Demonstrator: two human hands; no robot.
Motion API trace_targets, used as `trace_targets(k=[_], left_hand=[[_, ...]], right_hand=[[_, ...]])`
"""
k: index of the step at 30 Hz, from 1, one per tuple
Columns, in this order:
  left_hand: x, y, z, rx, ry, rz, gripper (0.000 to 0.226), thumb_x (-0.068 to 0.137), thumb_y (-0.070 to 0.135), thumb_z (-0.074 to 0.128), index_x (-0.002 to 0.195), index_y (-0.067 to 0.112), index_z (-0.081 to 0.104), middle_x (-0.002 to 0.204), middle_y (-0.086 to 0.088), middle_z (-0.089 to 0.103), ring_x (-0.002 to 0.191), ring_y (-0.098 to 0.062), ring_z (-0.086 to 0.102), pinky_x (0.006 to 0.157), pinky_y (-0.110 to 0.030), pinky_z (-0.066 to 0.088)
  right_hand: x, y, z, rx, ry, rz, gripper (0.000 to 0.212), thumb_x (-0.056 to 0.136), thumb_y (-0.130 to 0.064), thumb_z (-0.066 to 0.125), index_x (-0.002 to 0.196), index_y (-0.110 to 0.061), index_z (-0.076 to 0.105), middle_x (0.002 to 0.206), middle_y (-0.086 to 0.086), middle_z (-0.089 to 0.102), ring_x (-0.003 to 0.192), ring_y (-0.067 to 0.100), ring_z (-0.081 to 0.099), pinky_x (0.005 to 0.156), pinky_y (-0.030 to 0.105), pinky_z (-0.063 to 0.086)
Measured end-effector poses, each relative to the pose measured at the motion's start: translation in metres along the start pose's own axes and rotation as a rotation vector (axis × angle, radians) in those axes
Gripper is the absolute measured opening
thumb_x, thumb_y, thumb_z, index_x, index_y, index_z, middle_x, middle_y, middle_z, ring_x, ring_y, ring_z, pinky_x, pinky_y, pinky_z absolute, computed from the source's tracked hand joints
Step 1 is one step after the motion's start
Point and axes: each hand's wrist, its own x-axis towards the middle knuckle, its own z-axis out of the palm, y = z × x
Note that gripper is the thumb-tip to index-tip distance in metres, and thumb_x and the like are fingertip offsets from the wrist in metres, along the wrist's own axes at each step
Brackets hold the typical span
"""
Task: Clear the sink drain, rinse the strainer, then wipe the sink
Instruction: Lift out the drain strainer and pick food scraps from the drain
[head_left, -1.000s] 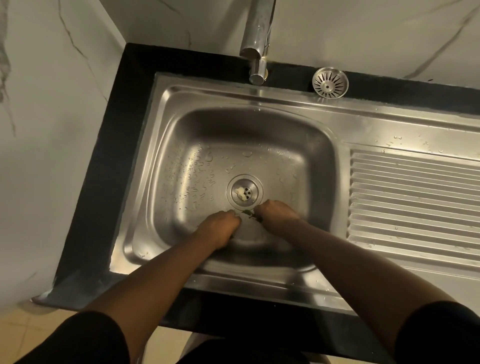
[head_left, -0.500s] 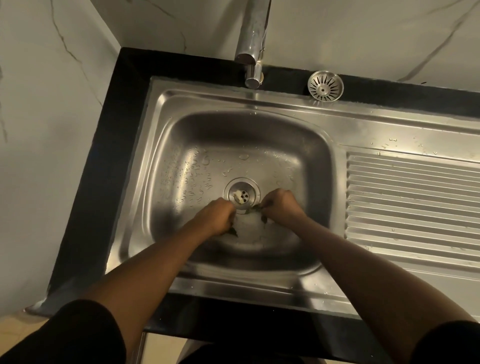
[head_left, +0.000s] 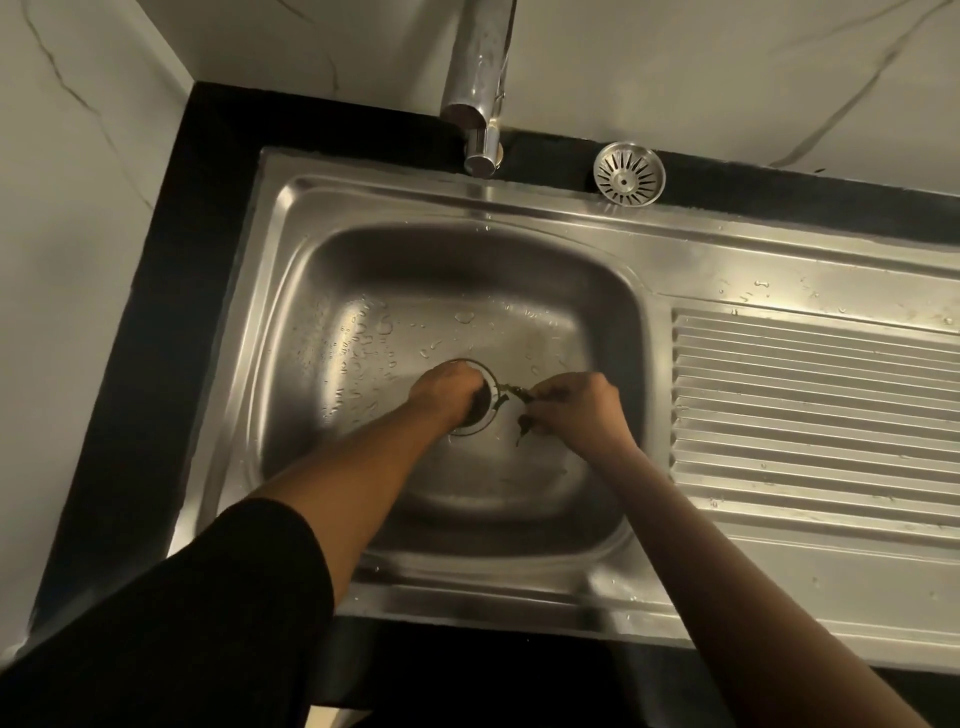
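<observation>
The steel sink (head_left: 613, 322) has a wet basin with a round drain (head_left: 491, 402) in its floor. My left hand (head_left: 447, 389) lies over the drain with its fingers curled down into it, hiding most of the opening; what it holds is hidden. Just right of the drain, my right hand (head_left: 574, 408) pinches dark green, leafy debris (head_left: 522, 415) that dangles from the fingers. The round metal strainer (head_left: 629, 174) sits out of the drain on the black ledge behind the sink.
A chrome tap (head_left: 480, 93) hangs over the back rim of the basin. A ribbed drainboard (head_left: 810, 405) runs to the right. A black counter (head_left: 171, 322) frames the sink, with marble walls at the left and back.
Both hands have moved from the basin's near side up to the drain. My left hand now covers the opening, and my right hand has lifted leafy scraps to the right of it.
</observation>
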Motion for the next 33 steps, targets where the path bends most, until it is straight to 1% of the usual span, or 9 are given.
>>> trace_targets(k=[6,13,16,19,21,24,26,31,33], left_hand=[[0.001,0.002,0.001,-0.047,0.048,-0.033,0.039,0.092,0.012,0.077,0.13,0.01,0.07,0.129,-0.015,0.071,0.121,-0.031,0.069,0.099,-0.038,0.054],[-0.018,-0.009,-0.014,-0.22,0.194,-0.139,0.018,0.091,0.006,0.077,0.109,0.01,0.079,0.113,-0.013,0.078,0.097,-0.024,0.076,0.091,-0.036,0.064],[-0.036,-0.019,-0.026,-0.294,0.229,-0.151,0.016,0.088,0.003,0.08,0.101,0.011,0.084,0.1,-0.009,0.082,0.078,-0.015,0.073,0.076,-0.025,0.059],[-0.057,-0.025,-0.033,-0.344,0.233,-0.153,0.017,0.086,0.002,0.081,0.098,0.012,0.085,0.094,-0.007,0.082,0.075,-0.014,0.072,0.072,-0.023,0.055],[-0.069,-0.026,-0.034,-0.373,0.228,-0.138,0.018,0.085,0.001,0.081,0.099,0.011,0.085,0.095,-0.008,0.082,0.073,-0.01,0.07,0.074,-0.021,0.054],[-0.082,-0.025,-0.034,-0.425,0.243,-0.115,0.018,0.084,0.002,0.082,0.099,0.012,0.085,0.094,-0.006,0.082,0.066,0.0,0.062,0.065,-0.011,0.045],[-0.089,-0.024,-0.034,-0.447,0.251,-0.112,0.018,0.084,0.003,0.082,0.099,0.013,0.086,0.092,-0.006,0.082,0.067,-0.002,0.063,0.063,-0.01,0.044],[-0.101,-0.026,-0.033,-0.479,0.254,-0.117,0.019,0.084,0.003,0.081,0.098,0.015,0.086,0.088,-0.004,0.081,0.07,-0.007,0.068,0.062,-0.011,0.047],[-0.105,-0.029,-0.032,-0.474,0.245,-0.119,0.018,0.084,0.003,0.081,0.096,0.015,0.086,0.086,-0.003,0.08,0.069,-0.005,0.068,0.061,-0.011,0.045]], right_hand=[[0.004,0.001,-0.004,-0.104,0.016,-0.053,0.012,0.086,-0.005,0.082,0.094,-0.014,0.081,0.074,-0.01,0.073,0.058,-0.006,0.07,0.053,0.004,0.051],[0.03,-0.001,0.02,-0.487,-0.138,-0.186,0.014,0.095,-0.007,0.071,0.096,-0.021,0.073,0.074,-0.01,0.066,0.063,-0.004,0.059,0.051,0.007,0.037],[0.036,0.001,0.032,-0.58,-0.222,-0.174,0.033,0.092,-0.004,0.072,0.118,-0.024,0.067,0.089,-0.004,0.063,0.077,0.015,0.065,0.059,0.017,0.044],[0.039,0.008,0.039,-0.63,-0.245,-0.173,0.061,0.082,0.003,0.077,0.135,-0.021,0.06,0.102,0.005,0.062,0.084,0.022,0.059,0.055,0.016,0.04],[0.04,0.013,0.044,-0.647,-0.271,-0.175,0.054,0.085,0.003,0.075,0.131,-0.021,0.062,0.109,0.006,0.068,0.088,0.021,0.063,0.057,0.019,0.044],[0.038,0.017,0.05,-0.661,-0.244,-0.186,0.033,0.091,0.001,0.069,0.114,-0.021,0.067,0.093,0.001,0.067,0.085,0.021,0.067,0.056,0.021,0.044],[0.036,0.016,0.053,-0.661,-0.211,-0.188,0.026,0.093,0.0,0.065,0.11,-0.019,0.069,0.087,-0.001,0.066,0.082,0.019,0.066,0.058,0.022,0.044],[0.032,0.011,0.059,-0.723,-0.185,-0.175,0.02,0.096,-0.003,0.062,0.109,-0.012,0.076,0.1,0.009,0.074,0.093,0.026,0.069,0.083,0.035,0.06],[0.032,0.011,0.06,-0.715,-0.161,-0.169,0.014,0.096,-0.004,0.064,0.103,-0.009,0.075,0.095,0.008,0.072,0.092,0.028,0.07,0.079,0.035,0.059]])
